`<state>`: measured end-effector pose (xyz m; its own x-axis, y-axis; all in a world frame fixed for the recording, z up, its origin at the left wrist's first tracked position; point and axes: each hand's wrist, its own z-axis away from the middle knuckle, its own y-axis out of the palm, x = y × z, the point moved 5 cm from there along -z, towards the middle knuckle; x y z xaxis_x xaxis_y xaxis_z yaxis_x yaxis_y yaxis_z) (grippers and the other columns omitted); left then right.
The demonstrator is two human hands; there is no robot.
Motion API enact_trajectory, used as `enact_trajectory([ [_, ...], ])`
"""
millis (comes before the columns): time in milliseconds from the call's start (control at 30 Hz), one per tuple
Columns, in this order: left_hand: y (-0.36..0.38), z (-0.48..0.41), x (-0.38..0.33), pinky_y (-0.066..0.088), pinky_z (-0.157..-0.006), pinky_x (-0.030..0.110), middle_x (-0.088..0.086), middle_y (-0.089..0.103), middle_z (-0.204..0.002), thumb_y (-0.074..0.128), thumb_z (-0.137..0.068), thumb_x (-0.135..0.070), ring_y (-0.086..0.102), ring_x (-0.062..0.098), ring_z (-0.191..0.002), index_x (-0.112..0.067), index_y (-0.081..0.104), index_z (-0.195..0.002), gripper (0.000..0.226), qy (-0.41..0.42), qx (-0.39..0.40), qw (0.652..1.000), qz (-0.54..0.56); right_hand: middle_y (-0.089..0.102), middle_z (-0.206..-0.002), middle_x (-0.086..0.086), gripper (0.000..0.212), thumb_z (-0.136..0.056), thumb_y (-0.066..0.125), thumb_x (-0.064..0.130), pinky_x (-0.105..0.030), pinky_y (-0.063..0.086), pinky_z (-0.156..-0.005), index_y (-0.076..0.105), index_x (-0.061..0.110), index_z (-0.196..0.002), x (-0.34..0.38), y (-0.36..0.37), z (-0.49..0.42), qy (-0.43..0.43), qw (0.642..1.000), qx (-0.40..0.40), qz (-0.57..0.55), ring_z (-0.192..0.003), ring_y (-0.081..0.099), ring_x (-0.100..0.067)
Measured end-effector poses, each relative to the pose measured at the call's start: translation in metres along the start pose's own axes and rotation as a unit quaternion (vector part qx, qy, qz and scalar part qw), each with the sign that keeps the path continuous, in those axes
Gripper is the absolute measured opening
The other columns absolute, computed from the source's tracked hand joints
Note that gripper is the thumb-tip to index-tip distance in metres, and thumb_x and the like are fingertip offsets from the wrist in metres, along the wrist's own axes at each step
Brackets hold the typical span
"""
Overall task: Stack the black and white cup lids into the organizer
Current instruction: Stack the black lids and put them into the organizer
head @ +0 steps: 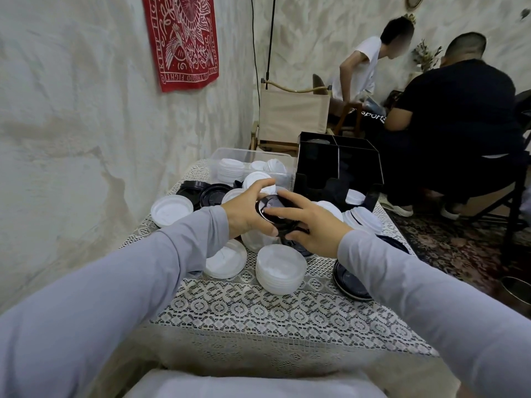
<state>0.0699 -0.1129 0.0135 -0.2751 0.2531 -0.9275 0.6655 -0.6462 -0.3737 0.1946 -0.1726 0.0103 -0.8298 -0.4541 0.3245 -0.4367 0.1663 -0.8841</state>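
The black lids (271, 209) are glossy plastic that catches the light. The white lids (281, 268) are matt, faintly translucent plastic. The organizer (339, 168), far right, is smooth black with a sheen, and the bin (250, 156) to its left is clear plastic. The bench cloth (258, 314) is openwork lace. The wall (86, 110) is rough plaster, the banner (181, 38) printed red cloth, the chair (293, 116) canvas on wood.
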Motion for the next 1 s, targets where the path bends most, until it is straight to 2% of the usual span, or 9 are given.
enact_trajectory([
  [100, 0.001, -0.002, 0.001, 0.048, -0.089, 0.016, 0.005, 0.046, -0.128, 0.082, -0.06, 0.006, 0.051, 0.019, -0.114, -0.022, 0.026, -0.141, 0.102, 0.004, 0.004, 0.999, -0.051, 0.03, -0.15, -0.004, 0.061, -0.076, 0.068, -0.002, -0.035, 0.039, -0.105, 0.055, 0.026, -0.129, 0.004, -0.002, -0.001, 0.014, 0.998, -0.023, -0.058, -0.138, 0.032, -0.023],
  [233, 0.0, -0.002, -0.002, 0.038, -0.072, -0.004, -0.001, 0.049, -0.118, 0.081, -0.063, 0.005, 0.049, 0.012, -0.106, -0.014, 0.031, -0.14, 0.094, 0.029, -0.015, 0.989, -0.144, 0.039, -0.138, 0.005, 0.05, -0.07, 0.066, 0.005, -0.034, 0.04, -0.105, 0.064, 0.02, -0.117, 0.006, -0.003, -0.002, 0.055, 0.982, -0.037, -0.179, -0.131, 0.04, -0.017],
  [400, -0.001, -0.001, -0.002, 0.039, -0.07, 0.0, -0.002, 0.051, -0.114, 0.08, -0.067, -0.006, 0.05, 0.011, -0.103, -0.015, 0.037, -0.135, 0.081, 0.032, -0.045, 0.982, -0.18, 0.056, -0.122, -0.009, 0.033, -0.085, 0.059, -0.005, -0.035, 0.049, -0.095, 0.061, 0.017, -0.11, -0.01, -0.008, -0.003, 0.193, 0.904, -0.138, -0.355, -0.114, 0.056, -0.019],
  [533, 0.001, -0.001, 0.0, 0.034, -0.092, 0.017, 0.002, 0.042, -0.131, 0.082, -0.067, -0.017, 0.044, 0.017, -0.121, -0.018, 0.032, -0.14, 0.089, 0.029, -0.063, 0.973, -0.222, 0.061, -0.113, -0.024, 0.034, -0.086, 0.062, -0.004, -0.043, 0.056, -0.083, 0.056, 0.01, -0.116, -0.015, -0.001, -0.004, 0.29, 0.818, -0.152, -0.473, -0.098, 0.065, -0.033],
  [633, 0.004, 0.001, -0.002, 0.024, -0.095, 0.013, 0.004, 0.029, -0.141, 0.082, -0.067, -0.02, 0.032, 0.017, -0.13, -0.017, 0.025, -0.144, 0.096, 0.046, -0.066, 0.961, -0.263, 0.062, -0.108, -0.026, 0.039, -0.085, 0.059, -0.01, -0.039, 0.057, -0.078, 0.054, 0.005, -0.121, -0.012, -0.001, -0.004, 0.303, 0.781, -0.16, -0.522, -0.087, 0.066, -0.031],
  [767, 0.007, 0.001, -0.005, 0.023, -0.088, 0.007, 0.004, 0.032, -0.141, 0.081, -0.069, -0.017, 0.035, 0.017, -0.128, -0.014, 0.026, -0.143, 0.092, 0.057, -0.056, 0.953, -0.293, 0.062, -0.101, -0.02, 0.043, -0.086, 0.055, -0.013, -0.034, 0.058, -0.07, 0.051, 0.005, -0.125, -0.012, 0.002, -0.004, 0.315, 0.739, -0.158, -0.574, -0.081, 0.067, -0.026],
  [900, 0.003, 0.0, -0.004, 0.03, -0.091, 0.015, 0.002, 0.04, -0.137, 0.08, -0.069, -0.023, 0.042, 0.017, -0.125, -0.014, 0.031, -0.14, 0.087, 0.045, -0.069, 0.943, -0.321, 0.065, -0.091, -0.012, 0.034, -0.091, 0.054, -0.005, -0.029, 0.058, -0.066, 0.051, 0.008, -0.122, -0.011, 0.004, -0.008, 0.331, 0.751, -0.145, -0.553, -0.071, 0.067, -0.02],
  [933, 0.001, 0.0, -0.002, 0.03, -0.094, 0.017, 0.001, 0.04, -0.138, 0.08, -0.069, -0.026, 0.041, 0.018, -0.126, -0.015, 0.03, -0.141, 0.089, 0.039, -0.077, 0.941, -0.328, 0.065, -0.088, -0.011, 0.03, -0.092, 0.054, -0.001, -0.027, 0.058, -0.065, 0.052, 0.007, -0.121, -0.015, 0.004, -0.009, 0.337, 0.77, -0.151, -0.52, -0.069, 0.066, -0.018],
  [1000, -0.005, 0.0, 0.001, 0.032, -0.101, 0.023, 0.0, 0.039, -0.14, 0.08, -0.068, -0.029, 0.039, 0.018, -0.128, -0.016, 0.03, -0.142, 0.091, 0.029, -0.097, 0.934, -0.343, 0.065, -0.085, -0.005, 0.027, -0.091, 0.056, 0.006, -0.029, 0.056, -0.072, 0.057, 0.007, -0.118, -0.026, -0.006, -0.01, 0.33, 0.875, -0.155, -0.32, -0.072, 0.062, -0.016],
])
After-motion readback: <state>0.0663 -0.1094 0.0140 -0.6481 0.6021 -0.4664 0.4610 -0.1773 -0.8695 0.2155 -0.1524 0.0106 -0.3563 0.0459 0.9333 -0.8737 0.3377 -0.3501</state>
